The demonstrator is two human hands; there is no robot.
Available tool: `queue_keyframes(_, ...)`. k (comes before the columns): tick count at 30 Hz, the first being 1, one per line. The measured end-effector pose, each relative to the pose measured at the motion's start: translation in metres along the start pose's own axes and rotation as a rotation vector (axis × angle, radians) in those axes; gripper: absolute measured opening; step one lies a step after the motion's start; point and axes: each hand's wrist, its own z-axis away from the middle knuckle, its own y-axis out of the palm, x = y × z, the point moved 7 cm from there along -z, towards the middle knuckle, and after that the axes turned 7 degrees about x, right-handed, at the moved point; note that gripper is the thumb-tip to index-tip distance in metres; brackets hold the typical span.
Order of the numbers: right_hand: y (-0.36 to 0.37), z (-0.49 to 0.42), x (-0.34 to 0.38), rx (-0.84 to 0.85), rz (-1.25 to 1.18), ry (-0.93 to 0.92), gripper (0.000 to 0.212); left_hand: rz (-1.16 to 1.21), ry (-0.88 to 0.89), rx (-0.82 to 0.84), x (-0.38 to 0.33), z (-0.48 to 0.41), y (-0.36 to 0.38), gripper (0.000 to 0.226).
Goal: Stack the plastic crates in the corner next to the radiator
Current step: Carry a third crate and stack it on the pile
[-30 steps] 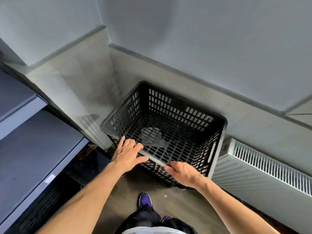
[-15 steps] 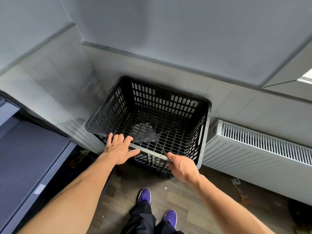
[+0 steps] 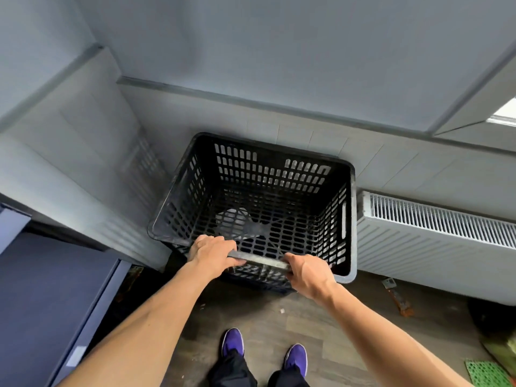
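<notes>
A black perforated plastic crate (image 3: 268,174) stands in the corner, its right side close to the white radiator (image 3: 435,233). It seems to rest on top of another dark crate (image 3: 259,280), whose wall shows just below the near rim. My left hand (image 3: 210,254) grips the near rim, fingers curled over it. My right hand (image 3: 308,273) grips the same rim further right. Inside, a pale patch lies on the crate's floor.
A tiled wall ledge juts out at the left (image 3: 83,174). A dark grey cabinet or shelf (image 3: 50,297) fills the lower left. Small debris (image 3: 399,300) lies under the radiator, and a green mesh piece (image 3: 485,372) at the lower right. My purple shoes (image 3: 233,342) stand on wood flooring.
My left hand lay flat with fingers spread on the rim; now its fingers curl over it. The view has shifted, showing more of the radiator and floor.
</notes>
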Motion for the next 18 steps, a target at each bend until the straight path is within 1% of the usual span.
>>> queue_keyframes(2,-0.005,-0.004,0.003,-0.003,0.041,-0.006,0.038,-0.05,0.072,0.038,0.002,-0.007,-0.002,0.043)
queue_keyframes(4,-0.007,-0.003,0.004,0.013,0.081,-0.019,0.037,-0.143,0.145,0.036,0.004,-0.009,-0.003,0.035)
queue_keyframes(6,-0.01,-0.001,0.005,-0.005,0.112,-0.031,0.033,-0.203,0.213,-0.026,0.003,-0.009,-0.007,0.028)
queue_keyframes(8,-0.018,-0.001,0.005,-0.04,0.133,-0.029,0.029,-0.204,0.26,-0.106,0.002,-0.008,-0.012,0.027)
queue_keyframes(12,-0.022,0.004,0.004,-0.061,0.145,0.022,0.022,-0.223,0.269,-0.202,0.0,-0.004,-0.017,0.027)
queue_keyframes(16,-0.037,0.006,0.0,-0.132,0.169,0.059,0.018,-0.151,0.261,-0.259,-0.002,-0.002,-0.022,0.028)
queue_keyframes(18,-0.039,0.006,-0.004,-0.123,0.194,0.054,0.017,-0.142,0.251,-0.287,-0.003,-0.003,-0.016,0.031)
